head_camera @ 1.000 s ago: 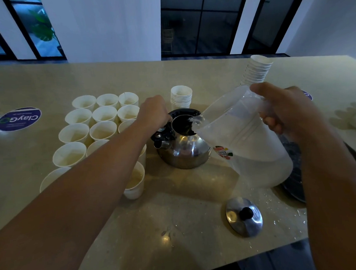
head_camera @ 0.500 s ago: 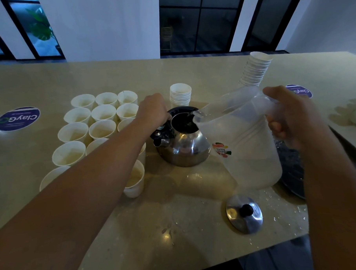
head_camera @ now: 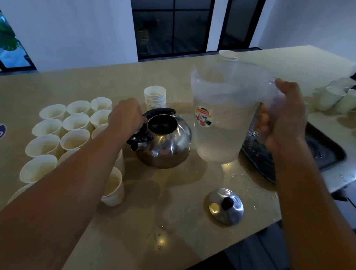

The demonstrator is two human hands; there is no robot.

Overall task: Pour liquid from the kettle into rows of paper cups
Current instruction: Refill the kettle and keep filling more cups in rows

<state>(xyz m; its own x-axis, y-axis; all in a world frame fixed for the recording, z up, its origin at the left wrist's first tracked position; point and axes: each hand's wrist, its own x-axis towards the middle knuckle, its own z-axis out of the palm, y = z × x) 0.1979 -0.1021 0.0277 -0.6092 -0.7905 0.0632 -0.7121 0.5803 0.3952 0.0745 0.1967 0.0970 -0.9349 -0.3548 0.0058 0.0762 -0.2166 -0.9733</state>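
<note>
Across the whole frame runs the beige surface (head_camera: 177, 222), wet w/ droplets near its 4 o'clock edge. At 3 o'clock a dark tray (head_camera: 324, 151) lies on it, partly behind my right arm. Next in size, the clear pitcher (head_camera: 219, 120), upright, abt half full of water, just right of centre; my right hand (head_camera: 284, 114) grips its handle, fingers curled round. Can't tell if its base touches the surface. The steel kettle (head_camera: 163, 143) stands at centre, lid off, mouth open, just beside the pitcher; my left hand (head_camera: 127, 116) is closed round its black handle at the kettle's 10 o'clock. Rows of paper cups (head_camera: 74, 123) sit at 9 o'clock, several w/ pale liquid inside, some hidden by my left forearm. The kettle lid (head_camera: 226, 206) rests at 5 o'clock, knob up. A short cup stack (head_camera: 155, 97) stands at 12 o'clock behind the kettle.
</note>
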